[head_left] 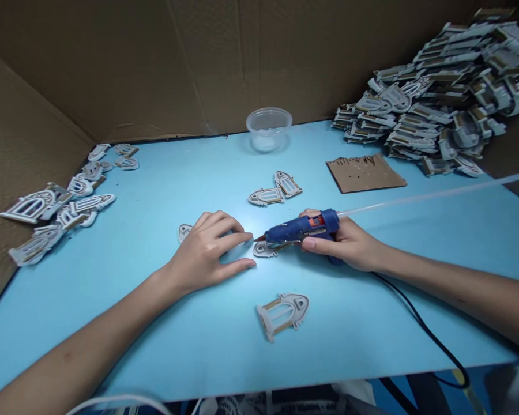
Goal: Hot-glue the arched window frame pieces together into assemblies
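Observation:
My right hand (350, 245) grips a blue hot glue gun (298, 229) with a long clear glue stick (432, 195) sticking out of its back. The nozzle points left, over a small white arched window piece (264, 249) that the gun partly hides. My left hand (214, 249) rests just left of the nozzle, fingers apart, with nothing visible in it. Another white piece (184, 231) shows partly behind that hand. Nearer me lies a white arched window piece (283, 314) with brown edges. Two similar pieces (266, 196) touch each other beyond the gun.
A clear plastic cup (269, 129) stands by the cardboard wall (207, 69). On the right are a cardboard scrap (365, 174) and a tall heap of window pieces (432, 109). More pieces (64, 210) lie along the left. A black cord (424, 328) runs over the table's front edge.

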`<state>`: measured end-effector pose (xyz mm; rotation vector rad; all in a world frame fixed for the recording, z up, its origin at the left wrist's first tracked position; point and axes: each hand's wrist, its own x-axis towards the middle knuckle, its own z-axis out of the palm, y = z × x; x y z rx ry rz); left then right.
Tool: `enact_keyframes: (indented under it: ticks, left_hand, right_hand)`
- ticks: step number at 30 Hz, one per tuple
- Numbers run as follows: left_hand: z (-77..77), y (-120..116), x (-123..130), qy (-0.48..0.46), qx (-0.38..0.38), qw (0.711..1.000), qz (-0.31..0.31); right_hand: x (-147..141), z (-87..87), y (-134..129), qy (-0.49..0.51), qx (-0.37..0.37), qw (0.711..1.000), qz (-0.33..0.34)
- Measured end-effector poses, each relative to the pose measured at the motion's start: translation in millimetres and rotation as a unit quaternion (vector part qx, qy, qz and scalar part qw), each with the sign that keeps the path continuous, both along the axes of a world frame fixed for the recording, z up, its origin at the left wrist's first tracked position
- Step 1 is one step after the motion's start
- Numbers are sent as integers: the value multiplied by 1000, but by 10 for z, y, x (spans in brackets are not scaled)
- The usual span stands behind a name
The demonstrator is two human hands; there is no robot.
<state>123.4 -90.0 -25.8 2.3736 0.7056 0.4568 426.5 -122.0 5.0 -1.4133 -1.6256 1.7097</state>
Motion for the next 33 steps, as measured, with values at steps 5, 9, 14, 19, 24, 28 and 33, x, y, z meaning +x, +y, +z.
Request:
enact_keyframes:
  ticks: [5,9,14,19,24,28,33]
  left_hand:
    - [15,-94,46,-5,44,998,34]
    - [21,-155,95,-10,50,998,44]
    - [11,-175,117,-7,16,999,30]
    - [51,-114,91,-53,60,993,84]
    - [57,185,-112,-46,110,964,236]
    - [44,468,-379,118,-61,957,258]
    - [78,540,-502,178,-229,941,174]
  right_hand:
    - [159,-40,83,-15,-16,1000,16]
    - [230,-69,93,-23,-56,998,22]
    - [211,-75,87,26,-63,998,-9]
    - [190,-106,78,-7,20,986,-167]
    - [181,-107,52,-59,22,979,-196]
    - [192,-134,57,-75,29,980,-182]
    - [195,-177,61,-68,37,984,-161]
